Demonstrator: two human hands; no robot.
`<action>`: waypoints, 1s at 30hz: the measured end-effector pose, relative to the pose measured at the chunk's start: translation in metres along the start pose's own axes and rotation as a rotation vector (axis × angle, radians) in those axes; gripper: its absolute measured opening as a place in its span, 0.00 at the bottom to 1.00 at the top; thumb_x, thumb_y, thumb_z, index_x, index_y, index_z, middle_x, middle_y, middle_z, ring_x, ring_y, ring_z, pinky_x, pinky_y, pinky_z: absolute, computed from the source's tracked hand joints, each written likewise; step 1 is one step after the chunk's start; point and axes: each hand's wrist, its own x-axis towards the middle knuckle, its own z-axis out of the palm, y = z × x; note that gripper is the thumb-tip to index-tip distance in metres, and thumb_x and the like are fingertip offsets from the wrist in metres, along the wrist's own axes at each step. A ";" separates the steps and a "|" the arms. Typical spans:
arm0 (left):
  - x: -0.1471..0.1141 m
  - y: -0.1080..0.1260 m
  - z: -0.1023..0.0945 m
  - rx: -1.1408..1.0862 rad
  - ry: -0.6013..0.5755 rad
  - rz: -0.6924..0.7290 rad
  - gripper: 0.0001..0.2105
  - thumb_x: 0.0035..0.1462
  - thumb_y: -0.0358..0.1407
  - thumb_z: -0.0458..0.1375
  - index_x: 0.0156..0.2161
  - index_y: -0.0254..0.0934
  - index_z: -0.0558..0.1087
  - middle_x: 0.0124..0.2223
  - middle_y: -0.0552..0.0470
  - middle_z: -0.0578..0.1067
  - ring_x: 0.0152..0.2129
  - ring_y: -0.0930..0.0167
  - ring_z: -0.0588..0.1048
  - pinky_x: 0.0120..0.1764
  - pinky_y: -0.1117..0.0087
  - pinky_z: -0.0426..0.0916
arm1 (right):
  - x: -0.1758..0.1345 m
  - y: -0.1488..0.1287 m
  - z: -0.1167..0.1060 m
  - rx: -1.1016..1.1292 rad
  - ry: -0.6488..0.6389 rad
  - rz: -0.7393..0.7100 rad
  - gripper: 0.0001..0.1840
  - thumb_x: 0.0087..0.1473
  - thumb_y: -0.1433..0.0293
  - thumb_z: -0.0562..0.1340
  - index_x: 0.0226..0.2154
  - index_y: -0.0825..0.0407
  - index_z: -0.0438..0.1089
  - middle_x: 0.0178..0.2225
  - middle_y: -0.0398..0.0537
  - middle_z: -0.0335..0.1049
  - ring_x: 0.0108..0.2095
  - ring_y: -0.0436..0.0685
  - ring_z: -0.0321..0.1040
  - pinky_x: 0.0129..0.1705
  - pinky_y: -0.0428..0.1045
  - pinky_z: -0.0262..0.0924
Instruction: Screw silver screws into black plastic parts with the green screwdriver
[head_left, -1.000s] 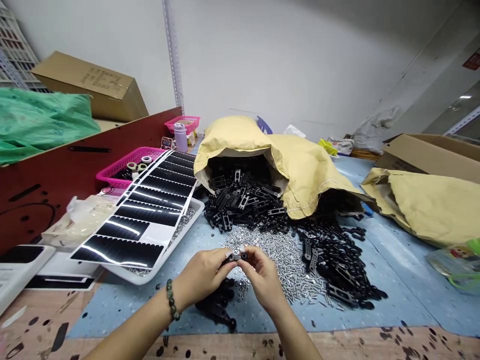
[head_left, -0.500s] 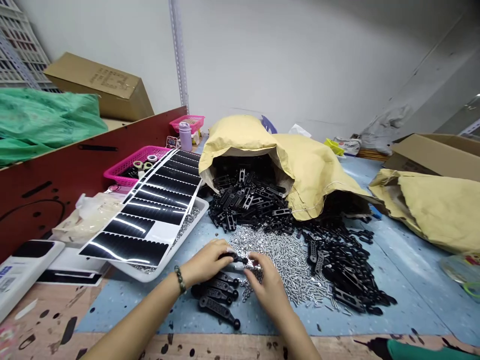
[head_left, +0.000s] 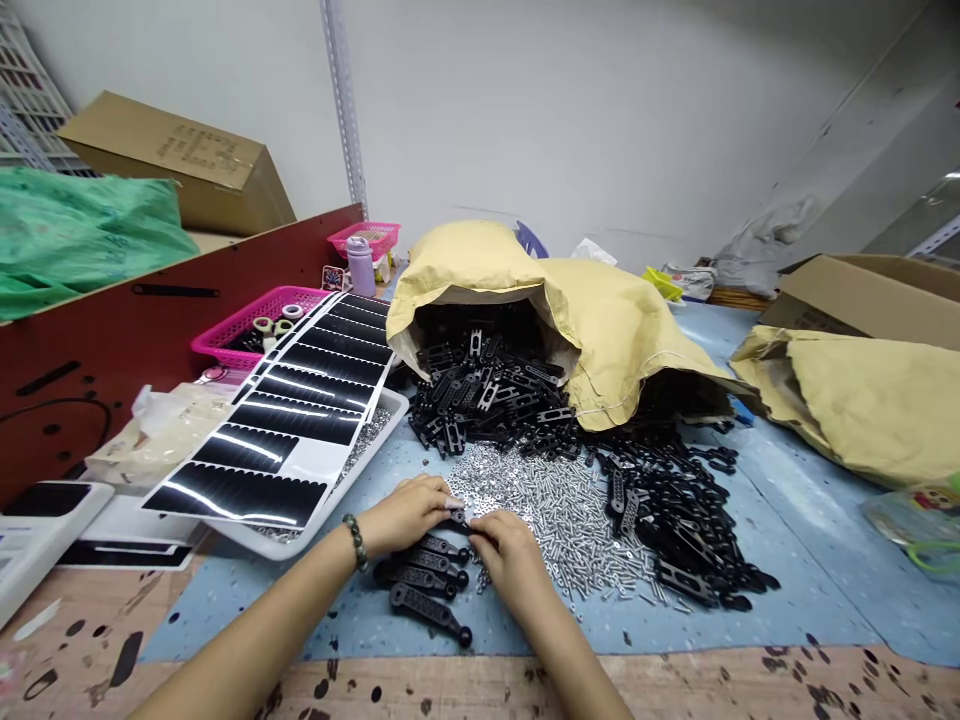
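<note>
My left hand (head_left: 414,512), with a beaded bracelet at the wrist, is closed on a black plastic arm piece (head_left: 459,517). At the end of that piece, the fingers of my right hand (head_left: 511,556) are pinched together; whatever small part lies between them is hidden. Just below my left hand, several black arms with ball-shaped ends (head_left: 426,608) lie side by side on the blue mat (head_left: 360,625). Beyond my right hand spreads a heap of silvery screws (head_left: 574,515), with small nuts (head_left: 487,475) on its far left side.
Yellow paper sacks (head_left: 480,258) spill black plastic parts (head_left: 487,395) at the back. More black parts (head_left: 694,545) lie to the right. On the left, black sticker sheets (head_left: 300,400) rest across a white tray (head_left: 390,425), near a pink basket (head_left: 217,340).
My right hand has closed in toward my left, and its fingers, apart before, now pinch at the end of the held piece. The whole view has shifted slightly.
</note>
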 end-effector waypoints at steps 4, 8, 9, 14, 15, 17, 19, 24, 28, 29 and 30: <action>-0.002 -0.001 0.000 0.005 0.012 0.001 0.13 0.61 0.34 0.51 0.45 0.48 0.75 0.41 0.52 0.74 0.41 0.66 0.70 0.47 0.64 0.62 | 0.004 -0.005 0.001 -0.016 -0.036 -0.026 0.10 0.53 0.78 0.61 0.38 0.51 0.73 0.33 0.48 0.72 0.37 0.59 0.67 0.41 0.54 0.61; -0.009 -0.001 -0.002 -0.011 0.032 -0.007 0.12 0.59 0.32 0.53 0.43 0.48 0.76 0.41 0.53 0.75 0.41 0.66 0.71 0.48 0.62 0.62 | 0.003 -0.010 -0.008 -0.012 -0.061 -0.035 0.09 0.55 0.76 0.60 0.38 0.49 0.73 0.38 0.49 0.71 0.40 0.59 0.66 0.43 0.55 0.62; -0.012 0.000 -0.003 -0.018 0.041 -0.010 0.11 0.59 0.33 0.53 0.43 0.48 0.76 0.41 0.53 0.75 0.41 0.66 0.71 0.48 0.62 0.62 | -0.001 -0.011 -0.013 0.001 -0.065 -0.026 0.09 0.55 0.74 0.60 0.39 0.49 0.72 0.42 0.50 0.70 0.43 0.59 0.66 0.45 0.55 0.62; -0.039 0.008 0.008 -0.074 0.182 -0.079 0.17 0.66 0.40 0.45 0.56 0.43 0.64 0.54 0.48 0.68 0.53 0.64 0.64 0.56 0.58 0.57 | -0.037 -0.016 -0.026 0.053 -0.131 -0.009 0.43 0.43 0.60 0.70 0.59 0.46 0.54 0.60 0.56 0.52 0.59 0.69 0.50 0.57 0.65 0.53; -0.044 0.010 0.013 -0.083 0.208 -0.093 0.18 0.67 0.40 0.42 0.59 0.43 0.61 0.56 0.47 0.65 0.55 0.64 0.61 0.58 0.57 0.56 | -0.043 -0.018 -0.023 0.040 -0.135 -0.020 0.47 0.41 0.60 0.71 0.60 0.45 0.51 0.61 0.56 0.52 0.60 0.71 0.48 0.58 0.67 0.50; -0.054 0.012 0.024 -0.094 0.235 -0.103 0.18 0.67 0.40 0.40 0.60 0.43 0.58 0.58 0.48 0.63 0.56 0.65 0.59 0.59 0.56 0.54 | -0.050 -0.021 -0.014 0.015 -0.113 -0.040 0.48 0.40 0.63 0.72 0.60 0.45 0.51 0.59 0.57 0.54 0.60 0.72 0.49 0.59 0.70 0.46; -0.059 0.015 0.030 -0.095 0.244 -0.096 0.18 0.67 0.40 0.41 0.60 0.45 0.58 0.57 0.48 0.63 0.56 0.64 0.59 0.59 0.55 0.54 | -0.051 -0.020 -0.009 0.011 -0.088 -0.064 0.44 0.42 0.64 0.71 0.59 0.45 0.53 0.57 0.56 0.58 0.58 0.71 0.53 0.59 0.70 0.46; -0.034 0.034 0.021 -0.036 0.364 -0.030 0.19 0.65 0.38 0.46 0.60 0.42 0.56 0.58 0.44 0.63 0.56 0.60 0.60 0.57 0.50 0.56 | -0.044 0.029 -0.034 -0.100 0.229 0.184 0.23 0.60 0.64 0.54 0.58 0.46 0.55 0.53 0.57 0.63 0.52 0.67 0.62 0.50 0.62 0.60; 0.034 0.070 0.024 0.003 0.348 0.124 0.13 0.62 0.33 0.51 0.51 0.45 0.67 0.49 0.51 0.72 0.48 0.64 0.68 0.53 0.58 0.62 | -0.034 0.078 -0.058 -0.222 0.337 0.319 0.18 0.57 0.61 0.55 0.46 0.53 0.67 0.44 0.64 0.67 0.45 0.73 0.64 0.44 0.64 0.59; 0.052 0.079 0.029 0.015 0.338 0.145 0.12 0.61 0.32 0.52 0.49 0.44 0.69 0.48 0.50 0.73 0.48 0.63 0.69 0.52 0.57 0.61 | -0.031 0.084 -0.060 -0.222 0.317 0.306 0.16 0.57 0.61 0.55 0.42 0.53 0.69 0.42 0.62 0.69 0.43 0.72 0.64 0.43 0.64 0.59; 0.069 0.086 0.035 0.030 0.331 0.155 0.11 0.59 0.31 0.54 0.47 0.43 0.71 0.46 0.49 0.74 0.47 0.61 0.69 0.52 0.55 0.61 | -0.028 0.088 -0.060 -0.217 0.298 0.291 0.15 0.57 0.61 0.55 0.39 0.53 0.70 0.39 0.60 0.70 0.40 0.70 0.65 0.42 0.63 0.59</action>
